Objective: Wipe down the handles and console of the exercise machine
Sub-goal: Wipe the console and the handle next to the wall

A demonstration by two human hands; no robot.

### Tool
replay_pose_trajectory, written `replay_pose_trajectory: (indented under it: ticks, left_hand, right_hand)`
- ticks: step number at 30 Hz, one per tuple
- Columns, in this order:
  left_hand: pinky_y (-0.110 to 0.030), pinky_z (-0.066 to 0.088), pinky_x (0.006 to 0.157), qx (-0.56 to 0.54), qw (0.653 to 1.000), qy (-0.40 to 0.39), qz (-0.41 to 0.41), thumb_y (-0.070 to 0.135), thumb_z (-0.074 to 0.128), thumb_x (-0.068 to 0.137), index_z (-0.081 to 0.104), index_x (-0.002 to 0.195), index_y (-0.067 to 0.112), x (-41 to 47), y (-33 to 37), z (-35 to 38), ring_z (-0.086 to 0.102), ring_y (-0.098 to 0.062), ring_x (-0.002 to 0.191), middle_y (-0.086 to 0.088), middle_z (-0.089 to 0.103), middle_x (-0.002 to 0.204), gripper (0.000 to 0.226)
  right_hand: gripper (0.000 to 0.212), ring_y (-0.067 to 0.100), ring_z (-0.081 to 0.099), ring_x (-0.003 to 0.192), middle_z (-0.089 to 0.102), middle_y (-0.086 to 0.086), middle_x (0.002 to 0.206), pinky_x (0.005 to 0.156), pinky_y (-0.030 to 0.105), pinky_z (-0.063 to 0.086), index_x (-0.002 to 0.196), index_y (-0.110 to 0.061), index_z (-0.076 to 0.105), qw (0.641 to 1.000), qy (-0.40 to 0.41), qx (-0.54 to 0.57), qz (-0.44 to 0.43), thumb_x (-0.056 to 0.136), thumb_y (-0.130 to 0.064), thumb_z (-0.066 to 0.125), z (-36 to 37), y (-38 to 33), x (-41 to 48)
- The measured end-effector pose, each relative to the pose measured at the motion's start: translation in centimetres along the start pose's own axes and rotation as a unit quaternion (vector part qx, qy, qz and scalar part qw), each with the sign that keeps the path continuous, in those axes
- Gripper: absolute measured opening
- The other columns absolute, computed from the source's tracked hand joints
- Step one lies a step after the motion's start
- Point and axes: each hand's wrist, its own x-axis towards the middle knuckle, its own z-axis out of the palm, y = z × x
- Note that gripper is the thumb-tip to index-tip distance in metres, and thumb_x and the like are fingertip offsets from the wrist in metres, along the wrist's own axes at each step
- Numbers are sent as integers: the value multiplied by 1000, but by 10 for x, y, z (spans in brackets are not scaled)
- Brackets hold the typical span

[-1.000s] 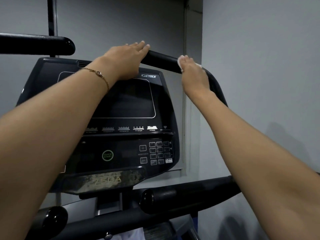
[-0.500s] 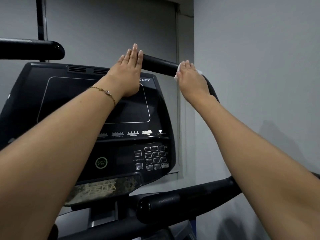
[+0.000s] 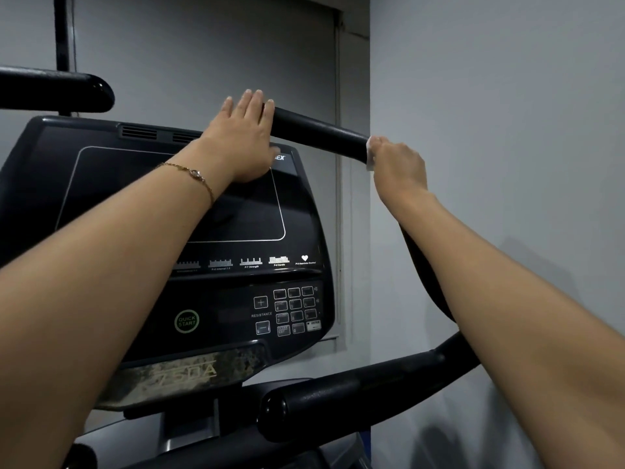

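At the upper right handle (image 3: pixel 318 133), a white wipe (image 3: pixel 370 154) is clasped against the bar by the right hand (image 3: pixel 399 167), while the left hand (image 3: pixel 243 137) is laid flat on its end; the grimy console (image 3: pixel 304 231) is judged not yet wiped.

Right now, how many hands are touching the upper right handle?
2. The left hand lies flat on the inner end of the handle; the right hand grips it farther along, with a white wipe underneath.
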Motion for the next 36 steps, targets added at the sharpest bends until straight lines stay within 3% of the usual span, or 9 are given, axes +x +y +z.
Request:
replay_pose_trajectory:
  ticks: [3, 6, 15, 23, 26, 29, 30, 33, 36]
  left_hand:
    - [-49, 41, 101, -78, 995, 64, -13, 25, 38, 99, 47, 134, 9, 11, -6, -14, 45, -36, 123, -14, 44, 137, 39]
    - [-48, 48, 93, -119, 990, 74, -25, 19, 50, 96, 62, 122, 13, 18, -9, -21, 55, -36, 106, -14, 58, 121, 30]
    - [-38, 46, 100, -288, 949, 97, -85, 19, 65, 87, 66, 118, 15, 23, -18, -13, 60, -28, 105, -10, 63, 119, 31]
    - [-39, 47, 98, -280, 953, 91, -68, 17, 65, 87, 66, 117, 14, 24, -19, -15, 59, -28, 107, -12, 64, 117, 30]
    - [-41, 50, 94, -230, 968, 85, -60, 17, 62, 89, 66, 117, 13, 22, -15, -20, 60, -31, 104, -14, 64, 114, 29]
    - [-43, 50, 87, -114, 990, 75, -37, 17, 55, 94, 64, 118, 8, 22, -8, -23, 58, -37, 102, -19, 61, 114, 28]
    - [-44, 49, 87, -71, 994, 79, -19, 16, 51, 95, 63, 119, 4, 21, -5, -21, 56, -38, 104, -20, 58, 117, 29]
    - [-47, 46, 94, -19, 996, 85, 7, 11, 42, 97, 48, 131, -2, 14, -1, -8, 49, -37, 119, -19, 44, 135, 37]
    - [-45, 32, 112, -19, 998, 59, 22, 1, 30, 94, 17, 148, -1, 5, 3, 4, 18, -28, 144, -16, 15, 156, 55]
  right_hand:
    - [29, 35, 61, 89, 63, 19, 101, 67, 30, 37, 109, 0, 57, 999, 1, -25, 27, 85, 8, 42, 2, 7, -4]
    - [27, 35, 61, 92, 63, 17, 96, 68, 28, 34, 105, -4, 63, 999, -20, -12, 22, 87, -1, 44, 0, 16, -5]
    - [21, 31, 56, 75, 68, 12, 97, 64, 26, 33, 104, -8, 55, 999, 35, 31, -19, 89, -4, 40, 9, 18, -10]
    - [22, 33, 62, 83, 68, 14, 99, 64, 27, 33, 107, -8, 58, 998, 39, -5, -42, 93, -8, 42, 10, 12, 1]
    - [26, 28, 63, 79, 71, 10, 90, 64, 26, 38, 96, -14, 69, 985, 107, 133, 29, 92, -15, 43, 3, 15, -11]
    - [20, 11, 59, 68, 65, -2, 70, 68, 23, 48, 87, -14, 73, 859, 147, 469, 146, 89, -10, 53, 3, -9, -16]
    - [17, 11, 58, 65, 62, -3, 68, 67, 25, 50, 84, -12, 71, 776, 112, 583, 212, 88, -7, 56, 6, -19, -15]
    - [8, 19, 65, 55, 64, 9, 73, 62, 33, 59, 84, -4, 63, 453, -29, 797, 399, 89, -2, 57, 14, -42, -13]
    - [11, 25, 66, 79, 61, 15, 97, 76, 32, 58, 98, 0, 55, 286, 5, 844, 454, 93, 3, 47, 15, -47, -9]
